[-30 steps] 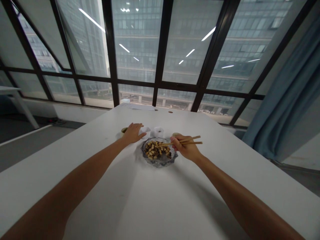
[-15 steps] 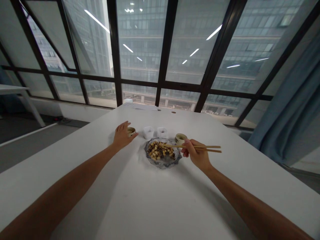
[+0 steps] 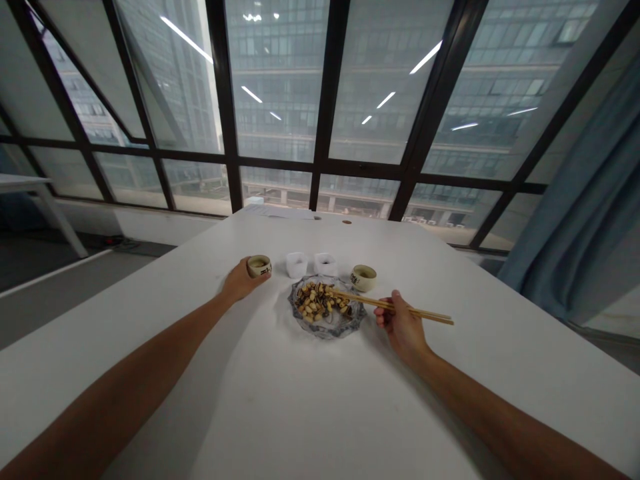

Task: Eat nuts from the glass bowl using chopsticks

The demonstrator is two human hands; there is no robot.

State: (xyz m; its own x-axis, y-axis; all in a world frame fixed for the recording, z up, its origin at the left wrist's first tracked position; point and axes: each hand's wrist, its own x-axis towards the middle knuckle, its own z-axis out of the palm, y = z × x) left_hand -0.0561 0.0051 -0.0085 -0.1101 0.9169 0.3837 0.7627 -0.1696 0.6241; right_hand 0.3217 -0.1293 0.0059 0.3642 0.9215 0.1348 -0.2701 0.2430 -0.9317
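Observation:
My left hand is wrapped round a small pale green cup with dark lettering, at the left of the group of dishes. In my right hand is a pair of wooden chopsticks, their tips among the nuts and seeds. These lie in a clear glass dish with a scalloped rim, in the middle of the table. A second pale green cup stands just behind the dish, on the right. Whether the chopstick tips pinch a piece is too small to tell.
Two small white cups stand side by side behind the glass dish. The white table reaches to the windows, with papers at its far edge. A blue curtain hangs at the right.
My left hand has gone from spread fingers beside the left cup to a hold round it. My right hand has lowered and moved slightly right, tilting the chopsticks more.

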